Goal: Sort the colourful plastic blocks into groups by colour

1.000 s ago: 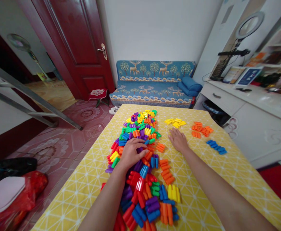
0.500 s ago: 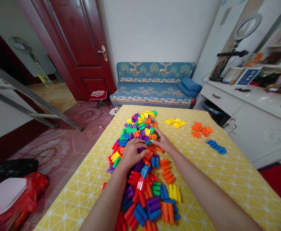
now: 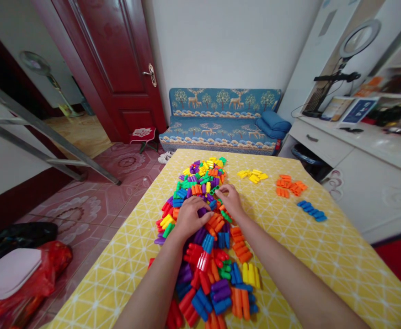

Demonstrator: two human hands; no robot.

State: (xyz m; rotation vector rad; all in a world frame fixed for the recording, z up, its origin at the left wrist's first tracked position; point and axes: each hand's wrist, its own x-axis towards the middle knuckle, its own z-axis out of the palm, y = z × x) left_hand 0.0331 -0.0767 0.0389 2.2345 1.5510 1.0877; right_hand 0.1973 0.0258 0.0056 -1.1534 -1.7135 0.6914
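Observation:
A long pile of plastic pieces in red, blue, green, purple, orange and yellow (image 3: 203,262) runs down the yellow patterned table (image 3: 289,246). My left hand (image 3: 190,217) rests over the middle of the pile, fingers apart and curved above purple and orange pieces. Right of it, my right hand (image 3: 229,199) pinches a green piece (image 3: 214,189) between thumb and fingers at the pile's edge. Apart from the pile lie a yellow group (image 3: 253,175), an orange group (image 3: 290,186) and a blue row (image 3: 312,210).
Beyond the table stands a blue patterned sofa (image 3: 221,132). A white cabinet (image 3: 368,169) with a ring light (image 3: 360,39) is at the right. On the left are a metal ladder (image 3: 66,148), a small red stool (image 3: 143,134) and a red bag (image 3: 58,262) on the floor.
My right hand has closed its fingers on a green piece, which now stands up at the fingertips. My left hand has barely moved. The view has shifted slightly.

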